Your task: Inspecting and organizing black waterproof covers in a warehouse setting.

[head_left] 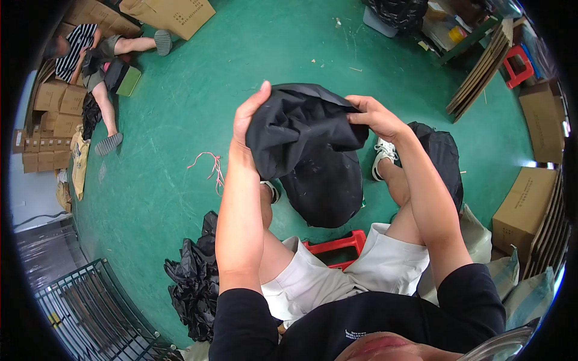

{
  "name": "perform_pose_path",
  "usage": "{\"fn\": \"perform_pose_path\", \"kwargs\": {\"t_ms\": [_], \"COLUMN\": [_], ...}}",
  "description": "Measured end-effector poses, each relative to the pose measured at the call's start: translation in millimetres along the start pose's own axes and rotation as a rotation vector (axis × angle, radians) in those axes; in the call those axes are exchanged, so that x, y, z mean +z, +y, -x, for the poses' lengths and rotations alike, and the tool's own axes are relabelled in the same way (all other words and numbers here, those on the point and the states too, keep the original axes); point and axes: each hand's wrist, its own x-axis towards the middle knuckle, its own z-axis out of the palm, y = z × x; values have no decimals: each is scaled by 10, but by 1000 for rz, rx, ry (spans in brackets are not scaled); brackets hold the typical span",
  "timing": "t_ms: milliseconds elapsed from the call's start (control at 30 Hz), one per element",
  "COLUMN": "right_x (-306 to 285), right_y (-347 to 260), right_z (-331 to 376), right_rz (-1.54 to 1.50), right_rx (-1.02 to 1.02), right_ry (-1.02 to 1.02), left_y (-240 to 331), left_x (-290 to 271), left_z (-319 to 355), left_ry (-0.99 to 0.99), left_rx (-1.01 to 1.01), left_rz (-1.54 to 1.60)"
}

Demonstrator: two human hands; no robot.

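At the centre of the view, above the knees, hangs a black bag (pixel 307 144), bunched at the top and drooping toward 6 o'clock. The left hand (pixel 248 117) clamps its edge at 9 o'clock, thumb up; the right hand (pixel 374 117) pinches the fabric at 3 o'clock. Below sits a red stool (pixel 337 245). Black bags (pixel 195 283) pile at 7 o'clock on the green floor (pixel 180 108); another person (pixel 96 60) sits at 10 o'clock; cartons (pixel 527 204) stand at 3 o'clock.

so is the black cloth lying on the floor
No, both hands, left and right, hold the black cloth up in the air above the green floor.
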Motion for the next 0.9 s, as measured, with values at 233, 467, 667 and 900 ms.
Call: {"fn": "perform_pose_path", "kwargs": {"t_ms": [233,467,667,900], "right_x": [64,-9,-67,65], "right_y": [26,-132,-13,-78], "right_z": [-99,7,3,-58], "right_rz": [-213,-642,-568,-367], "right_rx": [17,-95,-30,101], "right_ry": [111,30,-207,147], "left_y": [-71,251,159,173], "left_x": [13,-206,-326,-140], "left_z": [-72,-13,-82,-121], "left_ry": [23,122,378,344], "left_rx": [55,86,237,265], "left_rz": [-209,-669,-901,-479]}}
